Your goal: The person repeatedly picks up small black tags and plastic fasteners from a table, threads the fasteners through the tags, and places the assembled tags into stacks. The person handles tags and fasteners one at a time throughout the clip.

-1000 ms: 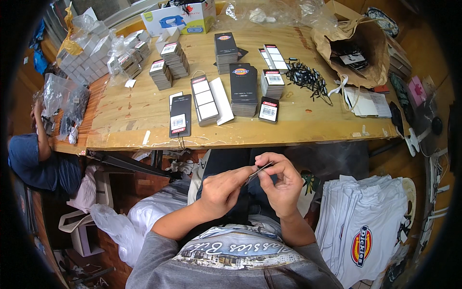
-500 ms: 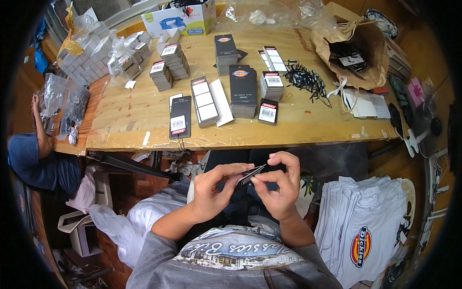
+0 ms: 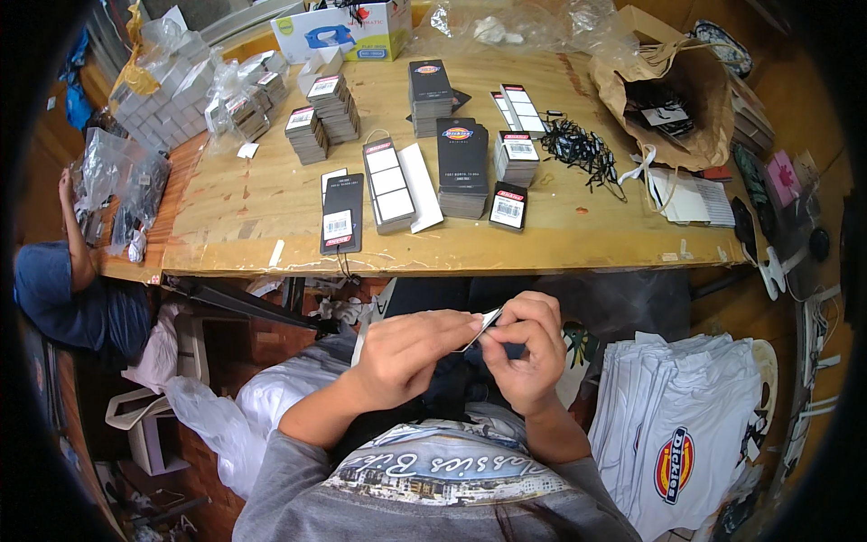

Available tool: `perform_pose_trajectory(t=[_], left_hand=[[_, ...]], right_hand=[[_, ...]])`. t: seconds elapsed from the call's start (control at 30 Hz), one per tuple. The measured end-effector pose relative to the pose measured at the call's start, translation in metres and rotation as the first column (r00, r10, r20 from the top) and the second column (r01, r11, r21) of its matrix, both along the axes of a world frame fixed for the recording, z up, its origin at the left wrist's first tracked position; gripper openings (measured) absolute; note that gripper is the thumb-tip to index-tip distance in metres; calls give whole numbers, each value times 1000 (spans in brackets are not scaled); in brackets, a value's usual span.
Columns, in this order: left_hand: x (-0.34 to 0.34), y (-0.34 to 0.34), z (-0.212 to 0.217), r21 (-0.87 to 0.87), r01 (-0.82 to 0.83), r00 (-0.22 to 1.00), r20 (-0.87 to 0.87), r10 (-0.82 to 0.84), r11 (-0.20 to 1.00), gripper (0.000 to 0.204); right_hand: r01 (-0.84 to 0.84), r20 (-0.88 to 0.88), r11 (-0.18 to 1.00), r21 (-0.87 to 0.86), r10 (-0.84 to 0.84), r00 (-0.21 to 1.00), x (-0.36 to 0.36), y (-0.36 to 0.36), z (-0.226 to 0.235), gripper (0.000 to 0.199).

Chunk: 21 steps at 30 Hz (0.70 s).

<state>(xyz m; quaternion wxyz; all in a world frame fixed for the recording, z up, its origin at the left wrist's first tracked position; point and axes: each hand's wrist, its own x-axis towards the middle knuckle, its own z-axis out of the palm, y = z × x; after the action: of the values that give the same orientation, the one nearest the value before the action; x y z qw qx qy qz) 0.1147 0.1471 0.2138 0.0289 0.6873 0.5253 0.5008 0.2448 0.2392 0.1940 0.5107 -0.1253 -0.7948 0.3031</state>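
Note:
Over my lap, just in front of the table edge, both hands hold small hang tags, seen nearly edge-on. My left hand is closed on their left side, fingers stretched across them and covering most of their faces. The thumb and fingers of my right hand pinch the right end. Whether a cord is between the right fingers is hidden. Closest on the table lies a long black hang tag with a white sticker and a black cord loop. Beside it stands a stack of white-panelled tags.
Black tag stacks and barcode tag stacks stand on the table. A heap of black cords lies near a paper bag. White shirts are piled at right. Another person's arm shows at left.
My left fingers have stretched forward over the tags, hiding more of them. My right fingers have curled in from a raised, spread pose to a closed pinch at the tags' end.

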Motion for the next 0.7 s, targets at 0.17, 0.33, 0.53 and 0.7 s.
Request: perform_pose_trajectory(t=[0.17, 0.33, 0.53, 0.7], left_hand=[[-11, 0, -2, -172, 145, 915, 399, -66, 974, 15], [-11, 6, -8, -180, 207, 842, 534, -81, 962, 7], [0, 8, -9, -134, 47, 937, 348, 2, 990, 5], [-5, 4, -12, -76, -38, 863, 501, 71, 996, 6]], right_hand=[[-51, 47, 998, -46, 53, 997, -1, 1, -1, 20], [-43, 92, 999, -24, 45, 995, -2, 3, -1, 18], [-112, 132, 991, -75, 121, 984, -2, 6, 0, 17], [-253, 214, 934, -251, 308, 927, 5, 15, -5, 14]])
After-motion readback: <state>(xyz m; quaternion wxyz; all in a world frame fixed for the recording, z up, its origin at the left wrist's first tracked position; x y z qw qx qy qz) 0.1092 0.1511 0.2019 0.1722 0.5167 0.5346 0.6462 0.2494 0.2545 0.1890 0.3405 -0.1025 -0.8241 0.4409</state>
